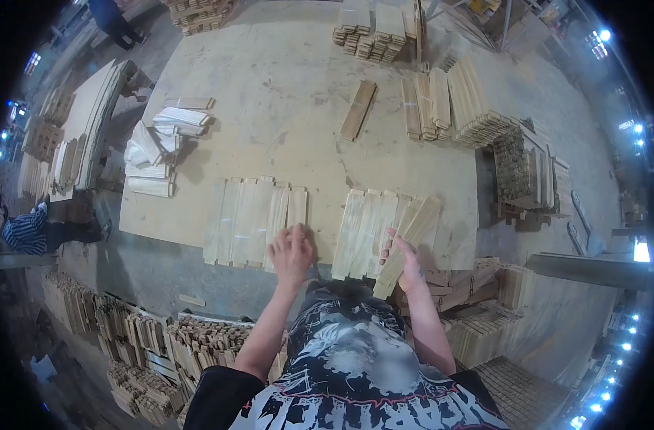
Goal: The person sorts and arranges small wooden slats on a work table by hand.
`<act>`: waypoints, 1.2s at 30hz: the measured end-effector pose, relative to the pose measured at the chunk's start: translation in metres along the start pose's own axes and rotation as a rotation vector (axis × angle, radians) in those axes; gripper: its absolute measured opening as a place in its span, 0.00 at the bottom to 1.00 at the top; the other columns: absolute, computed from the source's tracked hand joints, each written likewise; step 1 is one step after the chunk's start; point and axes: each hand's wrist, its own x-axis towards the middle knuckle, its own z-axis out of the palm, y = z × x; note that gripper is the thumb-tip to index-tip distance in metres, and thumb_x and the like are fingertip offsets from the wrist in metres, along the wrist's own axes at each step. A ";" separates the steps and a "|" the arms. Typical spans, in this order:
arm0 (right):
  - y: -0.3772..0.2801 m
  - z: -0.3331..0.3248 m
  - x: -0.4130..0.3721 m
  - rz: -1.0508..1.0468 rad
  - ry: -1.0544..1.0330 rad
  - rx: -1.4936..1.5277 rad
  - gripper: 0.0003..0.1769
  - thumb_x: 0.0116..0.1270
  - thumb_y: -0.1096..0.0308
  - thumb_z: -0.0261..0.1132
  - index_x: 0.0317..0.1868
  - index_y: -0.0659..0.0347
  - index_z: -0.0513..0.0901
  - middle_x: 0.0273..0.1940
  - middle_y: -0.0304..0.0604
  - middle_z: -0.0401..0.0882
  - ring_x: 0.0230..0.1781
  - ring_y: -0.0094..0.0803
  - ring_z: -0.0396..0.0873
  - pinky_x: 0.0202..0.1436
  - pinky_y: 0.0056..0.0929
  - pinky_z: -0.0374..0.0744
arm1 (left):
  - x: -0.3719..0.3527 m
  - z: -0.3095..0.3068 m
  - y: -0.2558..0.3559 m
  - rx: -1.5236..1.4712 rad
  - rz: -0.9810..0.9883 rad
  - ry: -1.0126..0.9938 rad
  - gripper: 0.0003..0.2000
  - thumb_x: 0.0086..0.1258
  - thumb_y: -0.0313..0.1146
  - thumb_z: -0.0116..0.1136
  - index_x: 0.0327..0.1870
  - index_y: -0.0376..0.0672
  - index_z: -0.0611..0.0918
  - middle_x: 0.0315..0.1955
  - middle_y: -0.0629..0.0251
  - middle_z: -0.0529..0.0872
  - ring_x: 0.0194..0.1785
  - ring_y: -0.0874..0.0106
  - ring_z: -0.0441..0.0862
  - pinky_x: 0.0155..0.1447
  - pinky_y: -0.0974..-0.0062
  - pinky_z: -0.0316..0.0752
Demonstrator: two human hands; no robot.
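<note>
My left hand (291,252) rests at the near end of a row of pale wooden planks (251,218), its fingers apart on the rightmost plank (297,206). That plank lies slightly askew against its neighbour. In my right hand (407,265) are narrow wooden planks (421,220), held at a slant with the thumb on one side and the fingers on the other. They overlap a second row of planks (359,226) lying side by side on the worktable (269,129).
A single darker plank (359,110) lies farther back. Loose light boards (170,122) are heaped at the left, and stacked planks (477,100) stand at the right. Bundled timber (205,344) fills the floor below. A person in a striped top (27,231) is at the far left.
</note>
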 end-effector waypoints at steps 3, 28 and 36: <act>0.000 -0.003 -0.003 0.016 0.006 -0.025 0.33 0.73 0.60 0.65 0.75 0.63 0.70 0.42 0.39 0.80 0.43 0.32 0.81 0.51 0.40 0.85 | -0.001 -0.013 -0.007 -0.035 -0.082 0.006 0.26 0.61 0.33 0.68 0.64 0.49 0.80 0.52 0.57 0.79 0.53 0.58 0.78 0.54 0.55 0.69; -0.011 0.019 -0.016 0.070 -0.099 -0.093 0.27 0.80 0.58 0.61 0.70 0.67 0.74 0.63 0.52 0.83 0.58 0.40 0.85 0.60 0.37 0.84 | 0.009 -0.003 0.028 -0.921 -0.585 -0.355 0.15 0.80 0.37 0.57 0.48 0.32 0.86 0.27 0.56 0.85 0.34 0.76 0.79 0.41 0.72 0.74; -0.004 0.021 -0.009 0.000 -0.004 -0.237 0.23 0.81 0.59 0.57 0.66 0.66 0.78 0.54 0.46 0.89 0.53 0.27 0.84 0.58 0.30 0.82 | 0.024 -0.011 0.045 -0.297 -0.061 -0.100 0.19 0.69 0.33 0.64 0.61 0.45 0.80 0.46 0.56 0.79 0.48 0.57 0.79 0.53 0.56 0.73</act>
